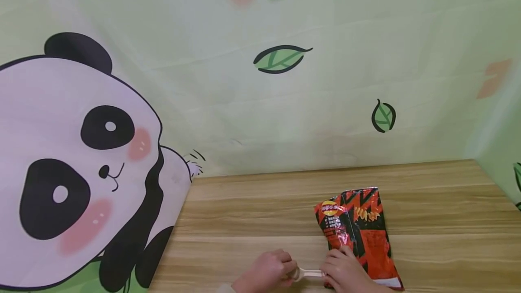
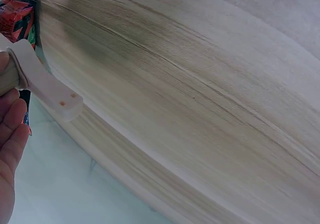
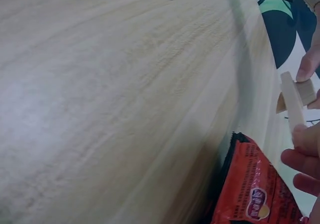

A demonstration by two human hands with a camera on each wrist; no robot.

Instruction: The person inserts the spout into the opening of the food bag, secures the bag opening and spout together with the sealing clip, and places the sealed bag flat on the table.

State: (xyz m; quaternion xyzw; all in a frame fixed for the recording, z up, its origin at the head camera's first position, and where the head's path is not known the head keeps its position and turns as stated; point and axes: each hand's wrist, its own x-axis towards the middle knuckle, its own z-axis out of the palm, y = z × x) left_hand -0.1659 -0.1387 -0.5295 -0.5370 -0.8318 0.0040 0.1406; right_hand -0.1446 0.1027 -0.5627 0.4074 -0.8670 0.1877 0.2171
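A narrow white plastic tool point(image 1: 311, 273) spans the gap between both hands low in the head view. My left hand point(image 1: 270, 270) grips one end, with thumb and fingertips around a beige part in the left wrist view. There, the tool's flat, flared end point(image 2: 52, 89) shows two small orange-brown marks. My right hand point(image 1: 346, 270) pinches the other end, as the right wrist view shows at its right edge. A red and black snack bag point(image 1: 368, 238) lies flat on the table, its lower left part covered by the right hand.
The wood-grain table point(image 1: 244, 216) meets a pale green backdrop point(image 1: 346, 85) with printed leaves behind it. On the left, a large printed panda point(image 1: 122, 85) covers the side wall.
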